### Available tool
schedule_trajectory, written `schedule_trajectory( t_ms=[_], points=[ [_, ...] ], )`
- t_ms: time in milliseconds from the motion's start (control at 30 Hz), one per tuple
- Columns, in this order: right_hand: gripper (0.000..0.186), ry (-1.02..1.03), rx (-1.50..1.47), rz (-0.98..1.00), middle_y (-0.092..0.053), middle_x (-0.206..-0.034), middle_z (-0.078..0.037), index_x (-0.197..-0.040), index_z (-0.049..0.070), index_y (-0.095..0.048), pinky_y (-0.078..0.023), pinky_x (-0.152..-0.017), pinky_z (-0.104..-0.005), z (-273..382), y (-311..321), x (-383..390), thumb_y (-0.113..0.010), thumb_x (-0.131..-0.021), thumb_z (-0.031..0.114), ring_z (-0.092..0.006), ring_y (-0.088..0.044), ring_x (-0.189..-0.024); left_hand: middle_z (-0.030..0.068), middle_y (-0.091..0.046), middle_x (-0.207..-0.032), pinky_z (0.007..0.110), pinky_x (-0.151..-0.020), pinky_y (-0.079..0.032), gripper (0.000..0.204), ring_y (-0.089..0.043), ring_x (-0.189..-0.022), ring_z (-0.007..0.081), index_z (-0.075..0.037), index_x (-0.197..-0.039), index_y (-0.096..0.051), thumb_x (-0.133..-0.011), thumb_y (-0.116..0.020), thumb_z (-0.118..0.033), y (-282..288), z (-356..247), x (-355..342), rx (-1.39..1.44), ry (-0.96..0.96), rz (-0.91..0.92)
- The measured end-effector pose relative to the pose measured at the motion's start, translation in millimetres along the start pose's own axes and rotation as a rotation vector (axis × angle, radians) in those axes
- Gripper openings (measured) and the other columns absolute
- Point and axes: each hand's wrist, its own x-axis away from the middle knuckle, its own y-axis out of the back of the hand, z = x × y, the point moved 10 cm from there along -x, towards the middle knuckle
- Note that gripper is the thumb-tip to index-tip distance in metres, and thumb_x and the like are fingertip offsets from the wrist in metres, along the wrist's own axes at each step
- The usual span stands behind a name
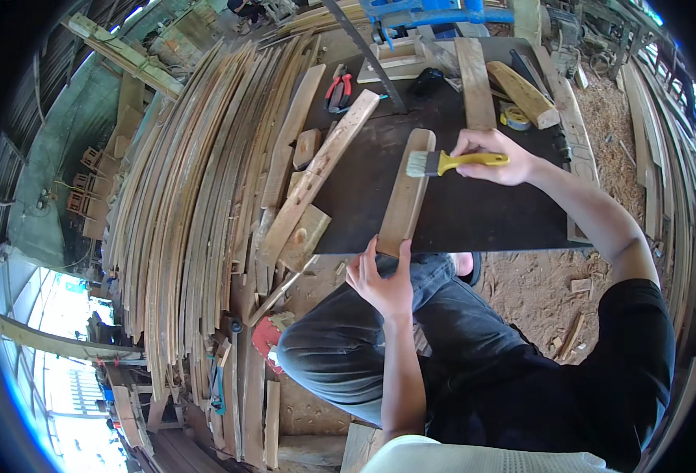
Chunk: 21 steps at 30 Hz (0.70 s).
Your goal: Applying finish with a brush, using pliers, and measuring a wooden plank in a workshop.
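Note:
A short wooden board (404,193) with a rounded far end lies lengthwise on the dark tabletop (497,211). My left hand (382,280) grips its near end at the table's front edge, thumb on one side and fingers on the other. In my right hand (491,156) is a paintbrush (452,163) with a yellow handle and pale bristles. Its bristles are over the upper part of the board; whether they touch the wood I cannot tell.
Red-handled pliers (337,89) lie at the far left of the table. A tape measure (515,117) and a wood block (523,94) sit at the far right. A long plank (316,177) slants along the left edge, and stacked boards (198,181) fill the left side. A metal bar (367,55) rises behind.

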Motion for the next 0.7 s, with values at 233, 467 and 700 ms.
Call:
schedule_trajectory(
  t_ms=[233,467,700],
  points=[
    [0.017,0.050,0.032,-0.046,-0.078,-0.091,-0.008,-0.108,0.005,-0.070,-0.054,-0.076,-0.0331,1.8,6.6,-1.5,-0.075,-0.099,0.019,-0.0155,-0.072,-0.083,0.0083,-0.076,-0.099,0.048,-0.097,-0.046,0.051,-0.063,-0.104,0.0304,-0.005,-0.115,-0.078,-0.082,-0.091,-0.041,5.3,-4.3,-4.5,-0.037,0.002,0.024],
    [0.018,0.034,0.028,-0.026,-0.076,-0.087,-0.006,-0.108,0.005,-0.070,-0.054,-0.074,-0.0335,5.4,6.9,-0.7,-0.074,-0.100,0.021,-0.0149,-0.071,-0.078,0.0114,-0.077,-0.106,0.051,-0.102,-0.045,0.053,-0.064,-0.110,0.0338,-0.005,-0.119,-0.076,-0.084,-0.088,-0.043,4.9,-4.1,-4.0,-0.119,0.016,0.107],
    [0.019,-0.063,-0.088,-0.045,-0.073,-0.081,-0.004,-0.107,0.006,-0.071,-0.055,-0.064,-0.0295,-15.1,9.4,-3.2,-0.072,-0.103,0.025,-0.0112,-0.068,-0.070,0.0165,-0.075,-0.119,0.053,-0.104,-0.045,0.059,-0.063,-0.118,0.0373,-0.003,-0.126,-0.073,-0.087,-0.085,-0.046,3.6,-1.8,-0.1,-0.123,0.014,0.161]
  ],
)
